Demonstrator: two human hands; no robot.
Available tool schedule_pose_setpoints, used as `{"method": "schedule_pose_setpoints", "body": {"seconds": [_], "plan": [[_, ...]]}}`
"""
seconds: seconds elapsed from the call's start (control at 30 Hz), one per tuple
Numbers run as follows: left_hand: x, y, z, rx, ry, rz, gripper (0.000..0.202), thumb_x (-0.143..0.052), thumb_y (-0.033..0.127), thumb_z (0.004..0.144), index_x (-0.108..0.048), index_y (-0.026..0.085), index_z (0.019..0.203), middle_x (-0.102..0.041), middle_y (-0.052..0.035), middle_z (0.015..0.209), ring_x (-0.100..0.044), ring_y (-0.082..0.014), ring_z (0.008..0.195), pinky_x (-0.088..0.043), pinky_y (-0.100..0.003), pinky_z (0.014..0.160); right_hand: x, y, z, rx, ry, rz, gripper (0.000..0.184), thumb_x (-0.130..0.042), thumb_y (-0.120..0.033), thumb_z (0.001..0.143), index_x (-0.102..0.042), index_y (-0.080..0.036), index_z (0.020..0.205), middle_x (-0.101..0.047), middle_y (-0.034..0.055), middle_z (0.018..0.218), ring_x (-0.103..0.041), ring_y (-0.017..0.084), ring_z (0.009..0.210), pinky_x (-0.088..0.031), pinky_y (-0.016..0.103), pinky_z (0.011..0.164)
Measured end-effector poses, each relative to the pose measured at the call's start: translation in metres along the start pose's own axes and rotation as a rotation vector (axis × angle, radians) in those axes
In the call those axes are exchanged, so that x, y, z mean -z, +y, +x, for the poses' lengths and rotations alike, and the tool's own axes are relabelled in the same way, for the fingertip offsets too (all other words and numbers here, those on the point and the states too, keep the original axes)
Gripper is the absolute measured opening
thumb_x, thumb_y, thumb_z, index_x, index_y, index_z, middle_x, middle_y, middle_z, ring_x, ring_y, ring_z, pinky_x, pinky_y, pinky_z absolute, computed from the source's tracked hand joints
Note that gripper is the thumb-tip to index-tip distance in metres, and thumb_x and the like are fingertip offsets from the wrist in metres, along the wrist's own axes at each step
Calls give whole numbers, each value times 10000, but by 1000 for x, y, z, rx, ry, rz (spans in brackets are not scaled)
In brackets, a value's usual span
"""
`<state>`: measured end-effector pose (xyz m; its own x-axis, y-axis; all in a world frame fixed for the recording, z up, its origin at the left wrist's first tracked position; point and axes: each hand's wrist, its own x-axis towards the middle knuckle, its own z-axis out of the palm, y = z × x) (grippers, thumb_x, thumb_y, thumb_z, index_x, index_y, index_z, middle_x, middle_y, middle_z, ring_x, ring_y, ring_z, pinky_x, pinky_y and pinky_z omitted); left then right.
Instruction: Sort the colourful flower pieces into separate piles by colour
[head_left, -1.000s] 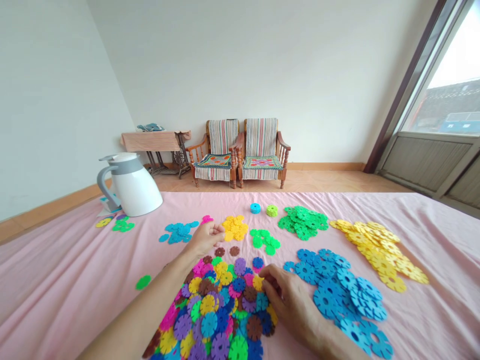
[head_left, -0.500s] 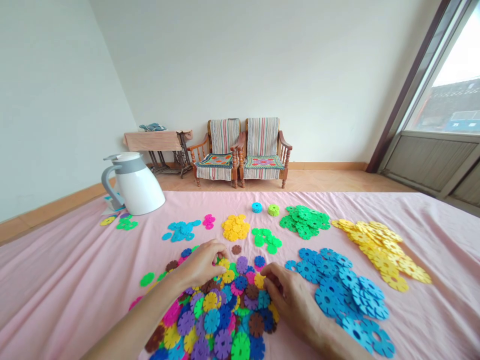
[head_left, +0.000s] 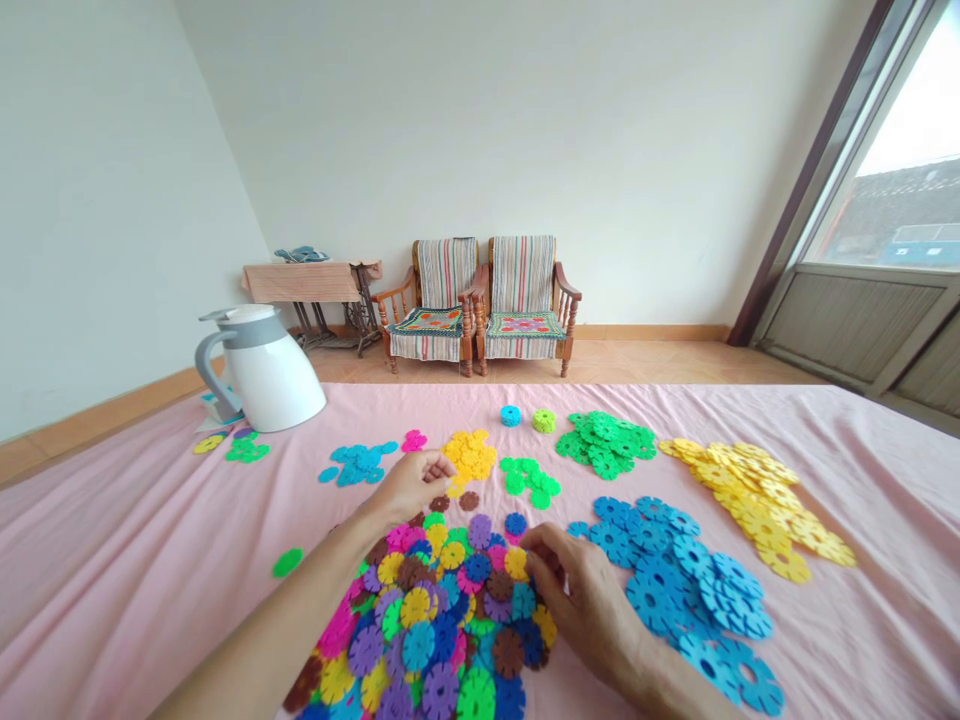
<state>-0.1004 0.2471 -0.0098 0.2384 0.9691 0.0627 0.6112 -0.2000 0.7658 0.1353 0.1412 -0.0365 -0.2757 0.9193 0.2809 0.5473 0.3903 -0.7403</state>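
Observation:
My left hand (head_left: 415, 487) reaches past the far edge of a mixed pile of notched plastic discs (head_left: 420, 645). Its thumb and fingers are pinched on a yellow disc (head_left: 455, 487), right at the near edge of a heap of yellow discs (head_left: 471, 452). At the pile's right side rests my right hand (head_left: 577, 585), fingers curled inward. Another yellow disc (head_left: 516, 563) lies against its fingertips; what they grip is hidden. Two brown discs, one of them a loose brown disc (head_left: 469, 501), lie just beyond the pile.
Sorted heaps surround the pile: light blue discs (head_left: 358, 464), small green discs (head_left: 529, 480), green discs (head_left: 604, 443), large yellow discs (head_left: 757, 505) and large blue discs (head_left: 667, 575). A white jug (head_left: 274, 378) stands at the back left of the pink cloth (head_left: 150, 560). Two armchairs (head_left: 523, 290) are beyond.
My left hand has moved away from me, from the mixed pile to the yellow heap, with the yellow disc. A second brown disc now shows beyond the pile. My right hand has barely moved.

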Motion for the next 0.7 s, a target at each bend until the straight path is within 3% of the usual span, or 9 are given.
{"method": "schedule_pose_setpoints", "body": {"seconds": [0.1,0.17,0.27,0.37,0.5,0.6,0.7], "plan": [[1,3,0,3,117,-6,269,-559,257,679,-636,138,907,-687,-66,854,-632,-183,775,-495,-288,706,-1,0,-1,10,8,-15,164,-416,-182,908,-574,-206,870,-596,-26,709,-536,119,616,-350,219,565],[1,10,-11,-19,120,26,250,-555,284,715,-655,151,902,-697,-65,863,-636,-185,762,-499,-290,695,-2,0,-1,22,14,-23,168,-415,-175,907,-575,-206,869,-595,-27,711,-537,116,618,-346,220,568],[3,23,-42,-143,22,147,206,-524,321,797,-679,197,853,-698,-41,880,-632,-178,773,-505,-285,702,-2,0,-2,37,26,-25,158,-422,-167,900,-573,-203,865,-596,-26,713,-541,114,622,-354,220,583],[5,33,-81,-295,-101,271,239,-564,401,820,-669,252,975,-658,-44,1076,-578,-220,1033,-460,-356,916,2,-3,0,43,45,-16,151,-430,-177,896,-575,-204,862,-603,-21,723,-542,116,625,-370,220,592],[3,29,-122,-377,-283,430,688,-661,620,658,-505,352,1272,-434,-53,1411,-380,-336,1281,-349,-516,1039,16,-8,6,26,109,5,145,-432,-200,894,-576,-202,879,-598,-21,695,-541,119,607,-384,219,584],[-1,18,-136,-378,-340,496,815,-625,670,651,-376,371,1367,-342,-51,1475,-295,-360,1333,-267,-593,1064,27,-11,13,-2,153,-11,141,-432,-205,887,-573,-198,893,-603,-15,690,-548,124,604,-386,222,576],[-6,10,-137,-391,-299,517,744,-586,645,711,-372,370,1368,-366,-40,1461,-303,-336,1333,-274,-579,1070,35,-11,18,-22,132,-92,143,-434,-192,872,-577,-192,886,-596,-13,666,-543,127,583,-373,227,561]]}}
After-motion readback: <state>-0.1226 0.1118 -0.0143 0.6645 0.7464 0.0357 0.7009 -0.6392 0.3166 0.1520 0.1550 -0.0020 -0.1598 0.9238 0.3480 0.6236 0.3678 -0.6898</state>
